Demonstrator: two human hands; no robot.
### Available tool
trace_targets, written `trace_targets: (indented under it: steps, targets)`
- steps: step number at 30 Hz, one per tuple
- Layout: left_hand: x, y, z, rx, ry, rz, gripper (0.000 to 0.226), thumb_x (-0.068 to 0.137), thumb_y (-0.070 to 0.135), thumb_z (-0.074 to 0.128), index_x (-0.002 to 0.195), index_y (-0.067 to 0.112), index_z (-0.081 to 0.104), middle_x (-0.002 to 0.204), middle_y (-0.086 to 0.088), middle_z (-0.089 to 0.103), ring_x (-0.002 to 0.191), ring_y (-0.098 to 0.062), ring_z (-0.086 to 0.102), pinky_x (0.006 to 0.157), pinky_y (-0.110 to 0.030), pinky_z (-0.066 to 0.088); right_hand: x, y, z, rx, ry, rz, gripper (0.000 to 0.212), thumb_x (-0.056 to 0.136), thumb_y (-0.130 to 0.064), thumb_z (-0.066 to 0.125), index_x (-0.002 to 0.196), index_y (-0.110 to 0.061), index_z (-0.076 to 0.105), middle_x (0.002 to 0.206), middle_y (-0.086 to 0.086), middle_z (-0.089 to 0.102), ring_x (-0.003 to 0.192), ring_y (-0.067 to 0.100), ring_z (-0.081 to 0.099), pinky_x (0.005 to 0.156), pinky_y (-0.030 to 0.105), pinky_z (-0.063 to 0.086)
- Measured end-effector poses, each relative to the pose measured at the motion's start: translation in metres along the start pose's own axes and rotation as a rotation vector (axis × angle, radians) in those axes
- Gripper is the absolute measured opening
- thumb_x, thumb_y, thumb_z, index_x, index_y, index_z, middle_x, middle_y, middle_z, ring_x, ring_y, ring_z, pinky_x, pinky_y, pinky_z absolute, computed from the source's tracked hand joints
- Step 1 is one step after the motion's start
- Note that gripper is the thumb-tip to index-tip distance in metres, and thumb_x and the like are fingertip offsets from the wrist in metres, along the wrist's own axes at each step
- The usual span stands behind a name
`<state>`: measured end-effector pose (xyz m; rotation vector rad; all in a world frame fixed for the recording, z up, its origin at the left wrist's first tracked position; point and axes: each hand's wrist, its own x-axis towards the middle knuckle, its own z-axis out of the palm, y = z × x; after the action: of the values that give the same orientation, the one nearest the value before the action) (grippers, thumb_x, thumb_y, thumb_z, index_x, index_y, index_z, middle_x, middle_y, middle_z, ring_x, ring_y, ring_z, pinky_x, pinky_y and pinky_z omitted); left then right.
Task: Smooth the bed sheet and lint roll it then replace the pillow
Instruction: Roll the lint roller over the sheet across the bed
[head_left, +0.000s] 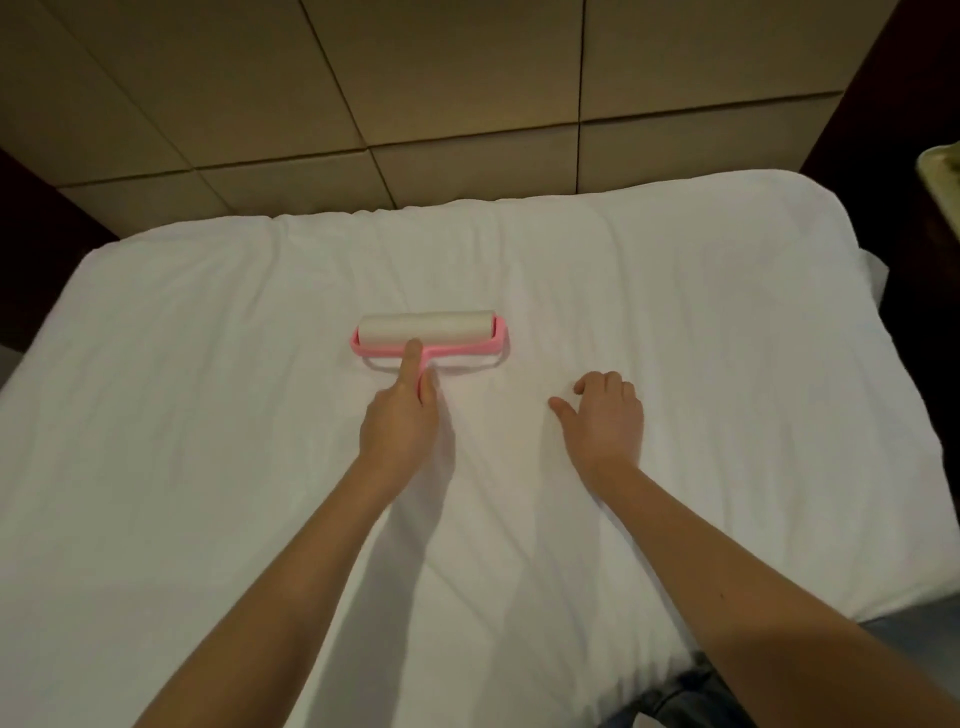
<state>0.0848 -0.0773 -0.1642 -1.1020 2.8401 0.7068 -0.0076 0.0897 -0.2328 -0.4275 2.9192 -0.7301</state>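
Note:
A white bed sheet (208, 415) covers the mattress, with shallow wrinkles running across it. On it, near the middle, lies a pink lint roller (457, 349) with a wide white roll. My left hand (400, 421) grips its pink handle, with the index finger stretched along the handle up to the frame. To the right of the roller, my right hand (602, 415) rests on the sheet, thumb out and fingers bent down onto the cloth, holding nothing. No pillow is in view.
A padded beige headboard (441, 93) of square panels stands behind the bed. Dark gaps flank the mattress at left and right. A pale object (940, 182) shows at the right edge. Grey cloth (675, 701) lies at the near bottom edge.

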Motion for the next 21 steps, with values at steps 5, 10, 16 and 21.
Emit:
trace_targets:
  steps: [5, 10, 16, 21]
  targets:
    - [-0.076, -0.036, 0.010, 0.019, 0.014, -0.007, 0.053, 0.100, 0.028, 0.032, 0.148, 0.036, 0.012, 0.069, -0.017, 0.060, 0.070, -0.036, 0.060, 0.062, -0.038, 0.044, 0.002, -0.006, 0.002, -0.098, -0.054, -0.058, 0.026, 0.102, -0.025, 0.039, 0.108, -0.008, 0.058, 0.109, 0.008, 0.058, 0.103, 0.023, 0.050, 0.089, 0.029, 0.035]
    - [-0.094, -0.046, 0.012, 0.002, 0.007, -0.037, 0.053, 0.100, 0.030, 0.032, 0.148, 0.039, 0.012, 0.051, 0.001, 0.043, 0.049, -0.017, 0.047, 0.049, -0.031, 0.034, 0.004, -0.014, -0.004, -0.145, -0.088, -0.019, 0.023, 0.102, -0.019, 0.037, 0.114, -0.005, 0.051, 0.116, 0.011, 0.054, 0.106, 0.026, 0.052, 0.087, 0.031, 0.038]
    - [-0.053, -0.025, 0.013, 0.064, 0.047, -0.036, 0.051, 0.101, 0.032, 0.029, 0.148, 0.037, 0.011, 0.061, -0.004, 0.047, 0.063, -0.028, 0.052, 0.059, -0.034, 0.039, 0.025, -0.008, -0.012, 0.008, -0.108, 0.151, 0.023, 0.101, -0.020, 0.042, 0.116, -0.007, 0.053, 0.116, 0.009, 0.053, 0.107, 0.025, 0.051, 0.073, 0.034, 0.039]
    - [-0.004, 0.004, 0.022, -0.026, 0.056, -0.059, 0.050, 0.102, 0.035, 0.025, 0.150, 0.035, 0.012, 0.064, -0.007, 0.050, 0.058, -0.023, 0.049, 0.059, -0.031, 0.038, 0.025, -0.011, -0.013, -0.121, -0.181, 0.106, 0.019, 0.096, -0.004, 0.043, 0.112, -0.004, 0.054, 0.114, 0.011, 0.054, 0.107, 0.026, 0.051, 0.074, 0.032, 0.038]
